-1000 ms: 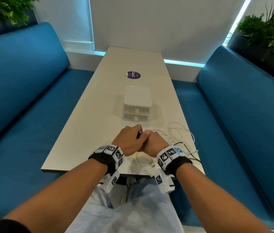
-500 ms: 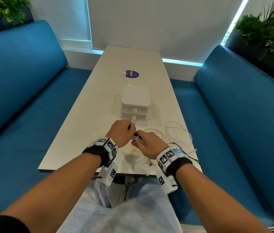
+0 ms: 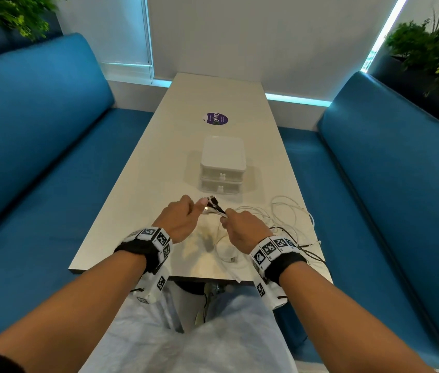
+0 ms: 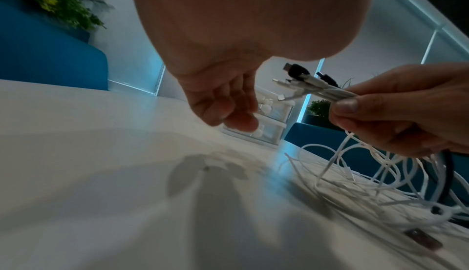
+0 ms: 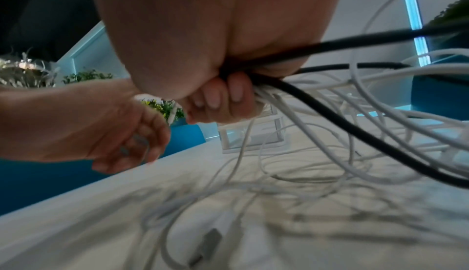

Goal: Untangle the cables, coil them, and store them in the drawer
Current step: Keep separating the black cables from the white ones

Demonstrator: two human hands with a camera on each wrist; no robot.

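My right hand grips a bundle of white and black cables just behind their connector ends, which stick out free toward the left. The rest of the cables trail in tangled loops over the table's right side. A thick black cable runs through the right fist. My left hand hovers beside the connector ends with fingers loosely curled and nothing in them. The white two-drawer unit stands just beyond the hands, both drawers closed.
The long white table carries a purple round sticker at the far end. A loose USB plug lies near the front edge. Blue benches line both sides, with plants behind them.
The hands, joined a second ago, have drawn apart. The left hand has let the cable ends go and the right keeps the bundle.
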